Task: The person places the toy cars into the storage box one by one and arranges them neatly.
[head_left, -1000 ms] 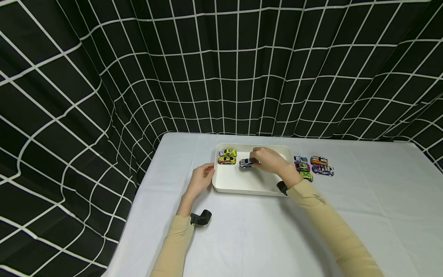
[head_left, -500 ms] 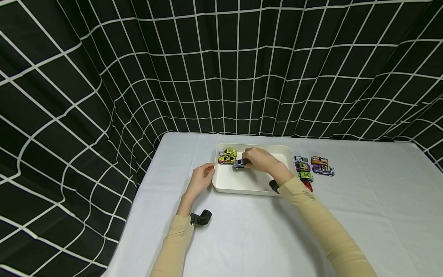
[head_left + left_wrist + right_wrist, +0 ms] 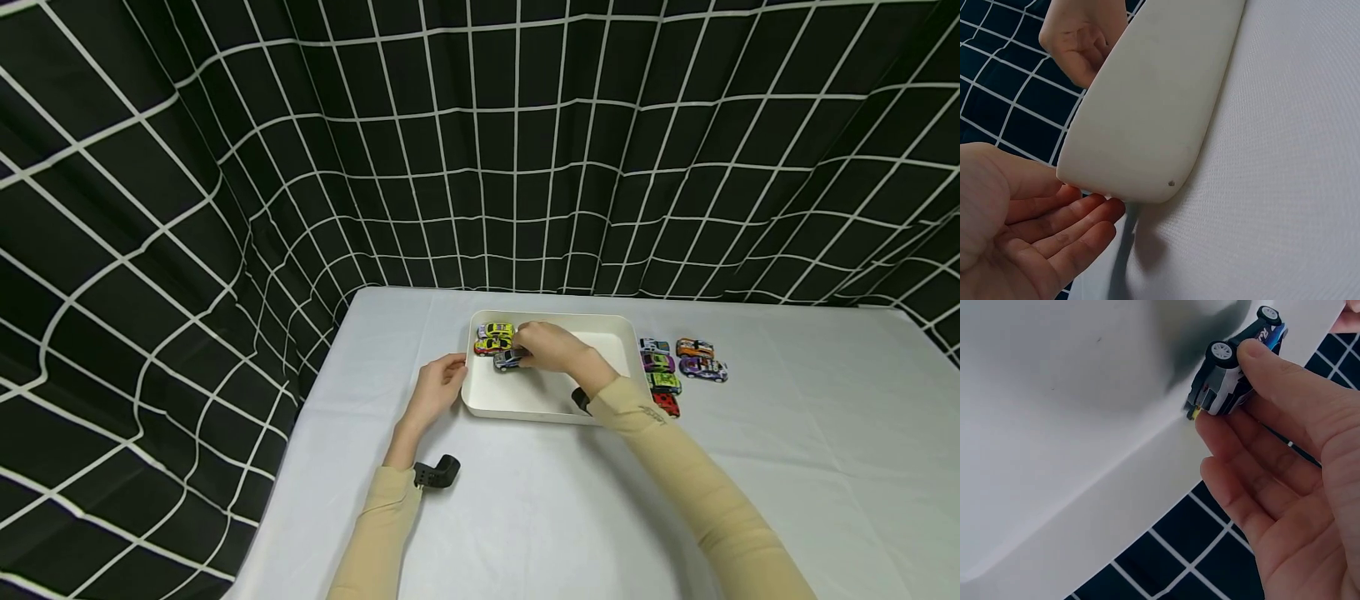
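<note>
My right hand (image 3: 553,345) is over the white tray (image 3: 532,404), pinching a dark grey and white toy car (image 3: 508,359) between thumb and fingers. In the right wrist view the toy car (image 3: 1230,369) is tilted, two wheels showing, with the thumb along its side. Two yellow toy cars, one plain yellow (image 3: 497,330) and one with red (image 3: 492,347), lie side by side in the tray's far left corner, just beyond the held car. At the tray's left wall, my left hand (image 3: 437,385) touches the outside, its fingers (image 3: 1094,228) loosely extended by the tray's end (image 3: 1141,137).
Right of the tray several toy cars lie in a column, among them a purple one (image 3: 658,362), a green one (image 3: 664,382) and a red one (image 3: 666,405). Beside them are an orange car (image 3: 695,347) and a purple-white car (image 3: 703,368). A black gridded curtain (image 3: 525,167) hangs behind the table (image 3: 810,433).
My right hand has carried the grey car leftward through the tray toward the two yellow cars. The red car outside the tray has come into sight. My left hand has stayed put.
</note>
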### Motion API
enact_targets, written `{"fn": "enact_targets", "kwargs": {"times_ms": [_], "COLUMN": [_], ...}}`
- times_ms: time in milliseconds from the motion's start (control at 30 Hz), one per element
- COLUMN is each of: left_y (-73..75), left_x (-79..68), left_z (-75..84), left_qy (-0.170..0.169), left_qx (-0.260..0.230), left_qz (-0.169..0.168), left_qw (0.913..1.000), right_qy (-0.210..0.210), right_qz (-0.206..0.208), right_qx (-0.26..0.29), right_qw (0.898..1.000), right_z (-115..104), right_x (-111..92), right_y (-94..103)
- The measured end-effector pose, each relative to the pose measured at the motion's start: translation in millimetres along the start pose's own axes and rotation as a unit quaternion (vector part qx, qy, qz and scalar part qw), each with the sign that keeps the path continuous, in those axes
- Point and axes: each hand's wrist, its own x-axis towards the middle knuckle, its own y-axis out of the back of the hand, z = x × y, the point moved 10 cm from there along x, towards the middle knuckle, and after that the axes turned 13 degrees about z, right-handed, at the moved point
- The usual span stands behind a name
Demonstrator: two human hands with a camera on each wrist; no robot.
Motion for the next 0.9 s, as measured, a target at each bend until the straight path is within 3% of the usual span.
{"fn": "enact_targets", "kwargs": {"times_ms": [500,900], "left_y": [0.9,0.7], "left_x": [-0.2,-1.5], "left_z": [2.4,2.4], "left_qy": [-0.011,-0.006], "left_qx": [-0.013,-0.013], "left_qz": [0.003,-0.001], "left_qw": [0.9999,0.9999], "right_qy": [0.011,0.004], "right_qz": [-0.007,-0.019], "right_qx": [0.062,0.051], "right_qw": [0.998,0.999], "right_z": [-7.3,-10.5], "right_x": [14.0,22.2], "right_y": [-12.3,-19.8]}}
